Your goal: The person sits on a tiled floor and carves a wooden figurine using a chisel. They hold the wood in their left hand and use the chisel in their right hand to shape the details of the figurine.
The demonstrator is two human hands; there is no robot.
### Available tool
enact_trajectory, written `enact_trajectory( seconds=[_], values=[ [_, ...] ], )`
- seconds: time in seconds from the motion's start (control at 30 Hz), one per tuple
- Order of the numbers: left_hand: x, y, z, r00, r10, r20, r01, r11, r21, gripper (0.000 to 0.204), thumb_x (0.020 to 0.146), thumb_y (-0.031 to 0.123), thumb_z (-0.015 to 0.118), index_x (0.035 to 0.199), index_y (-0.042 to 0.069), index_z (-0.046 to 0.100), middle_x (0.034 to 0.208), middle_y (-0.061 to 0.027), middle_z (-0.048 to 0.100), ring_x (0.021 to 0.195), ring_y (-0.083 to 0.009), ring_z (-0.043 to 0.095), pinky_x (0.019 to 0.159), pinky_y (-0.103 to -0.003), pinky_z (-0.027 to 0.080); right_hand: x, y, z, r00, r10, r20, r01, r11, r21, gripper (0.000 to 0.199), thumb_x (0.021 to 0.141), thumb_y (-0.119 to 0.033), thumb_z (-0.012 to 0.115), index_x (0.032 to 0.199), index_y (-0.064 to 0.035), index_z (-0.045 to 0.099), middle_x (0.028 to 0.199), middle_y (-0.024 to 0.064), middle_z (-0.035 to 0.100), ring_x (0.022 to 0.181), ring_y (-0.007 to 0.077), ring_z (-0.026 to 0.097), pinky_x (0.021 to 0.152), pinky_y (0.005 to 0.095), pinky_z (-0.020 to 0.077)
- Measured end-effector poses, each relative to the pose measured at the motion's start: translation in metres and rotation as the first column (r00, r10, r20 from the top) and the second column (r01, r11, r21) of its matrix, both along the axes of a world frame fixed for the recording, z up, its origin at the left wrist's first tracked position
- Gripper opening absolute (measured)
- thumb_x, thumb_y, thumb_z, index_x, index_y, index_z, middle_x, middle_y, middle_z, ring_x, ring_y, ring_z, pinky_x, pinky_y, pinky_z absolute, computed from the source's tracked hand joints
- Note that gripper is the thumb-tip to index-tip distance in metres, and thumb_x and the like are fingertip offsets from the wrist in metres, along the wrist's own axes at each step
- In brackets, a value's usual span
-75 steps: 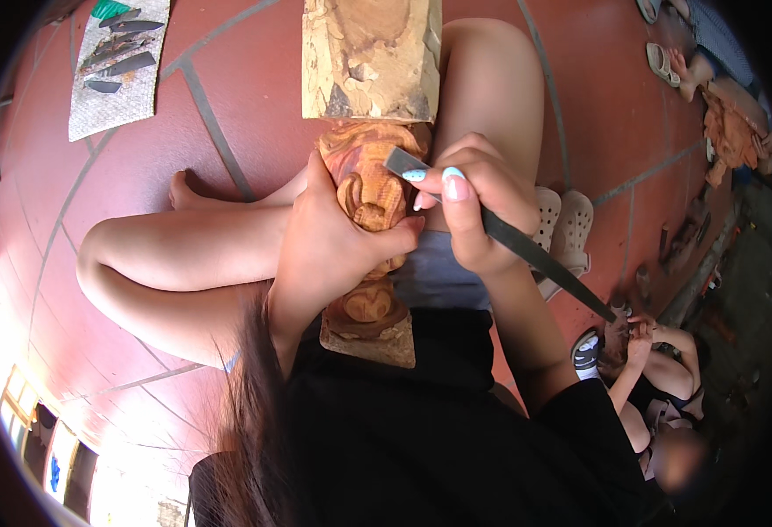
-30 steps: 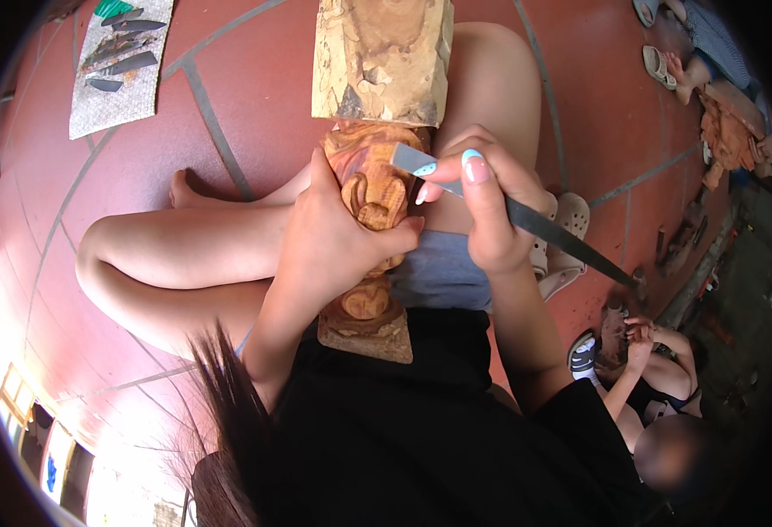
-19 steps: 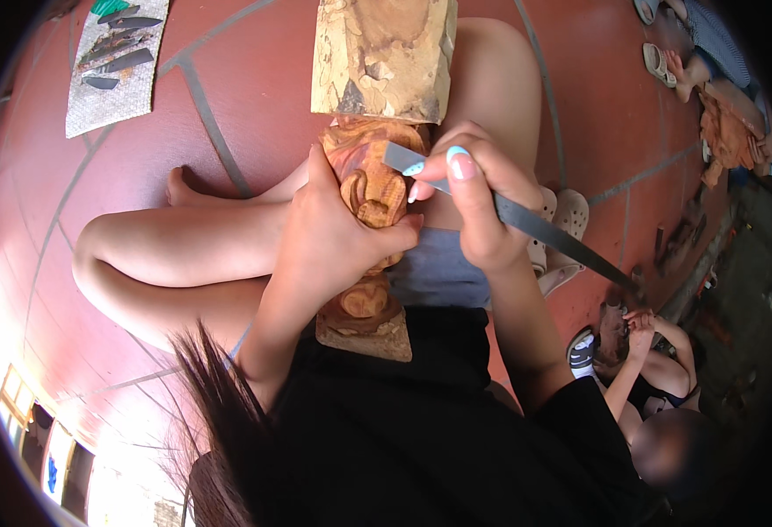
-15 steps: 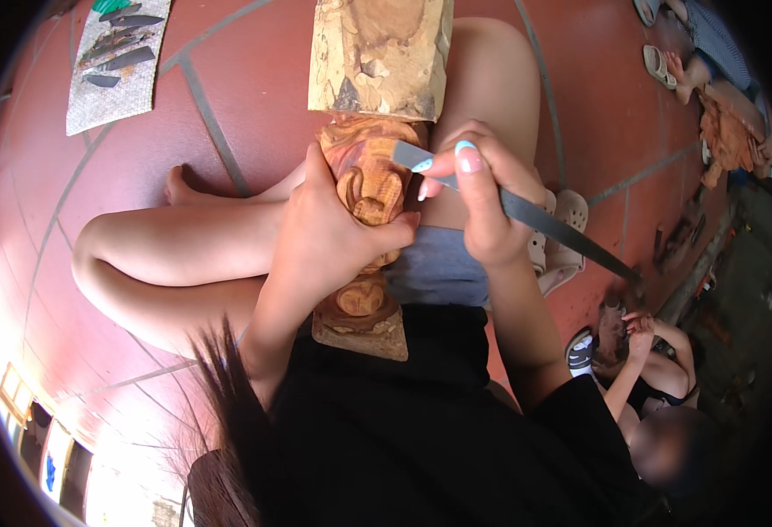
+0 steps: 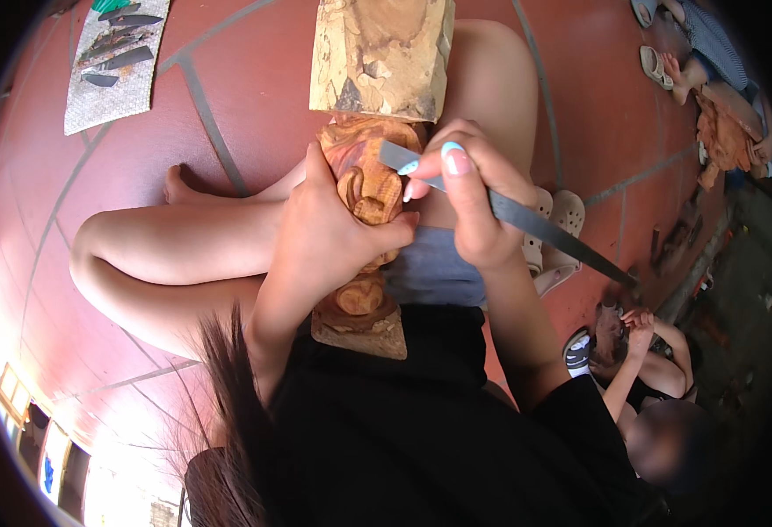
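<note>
An orange-brown carved wooden block (image 5: 371,189) with a pale, rough end sits within the curled fingers of the left hand (image 5: 326,227). Right of the block, the fingers of the right hand (image 5: 484,200) pinch a flat, dark-grey metal chisel (image 5: 548,231), its tip over the block.

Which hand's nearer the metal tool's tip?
Right hand: it grips the flat metal tool just behind its tip. The left hand is farther left, gripping the carved wood.
</note>
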State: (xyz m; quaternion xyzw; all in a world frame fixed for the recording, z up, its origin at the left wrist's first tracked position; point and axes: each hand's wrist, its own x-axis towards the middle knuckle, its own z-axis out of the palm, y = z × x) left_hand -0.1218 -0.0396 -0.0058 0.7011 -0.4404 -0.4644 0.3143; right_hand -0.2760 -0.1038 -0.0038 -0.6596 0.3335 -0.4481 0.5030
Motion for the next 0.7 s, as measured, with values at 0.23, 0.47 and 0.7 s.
enact_trajectory(
  seconds=[0.23,0.47,0.7],
  values=[
    [0.002,-0.002,0.004,0.998,-0.012,0.065,0.009,0.999,0.045,0.088,0.059,0.035,0.083,0.118,-0.013,0.039,0.095,-0.0268,0.066,0.091,-0.0391,0.068,0.079,-0.041,0.054,-0.017,-0.002,0.002,0.987,0.07,-0.143,-0.075,0.997,-0.033,0.03,0.1,-0.007,0.042,0.082,0.009,0.06,0.073,0.0149,0.058,0.065,0.0182,0.058,0.063,0.029,0.0486],
    [0.002,0.0,0.0,0.997,-0.024,0.071,0.02,0.998,0.052,0.095,0.059,0.037,0.083,0.12,-0.018,0.037,0.094,-0.0274,0.066,0.091,-0.0396,0.068,0.077,-0.041,0.054,-0.011,-0.002,0.002,0.993,0.082,-0.09,-0.081,0.997,0.018,0.032,0.1,-0.008,0.041,0.08,0.0082,0.06,0.073,0.0134,0.058,0.065,0.0171,0.059,0.064,0.0282,0.0478],
    [0.0,0.001,0.0,0.999,-0.006,0.039,0.005,0.999,0.035,0.091,0.058,0.038,0.084,0.117,-0.015,0.038,0.092,-0.0264,0.066,0.089,-0.038,0.068,0.075,-0.041,0.054,-0.002,-0.001,0.008,0.996,0.044,-0.08,-0.037,0.996,0.087,0.028,0.098,-0.007,0.048,0.077,0.0037,0.063,0.066,0.0081,0.059,0.061,0.0145,0.058,0.062,0.028,0.0447]
  ],
)
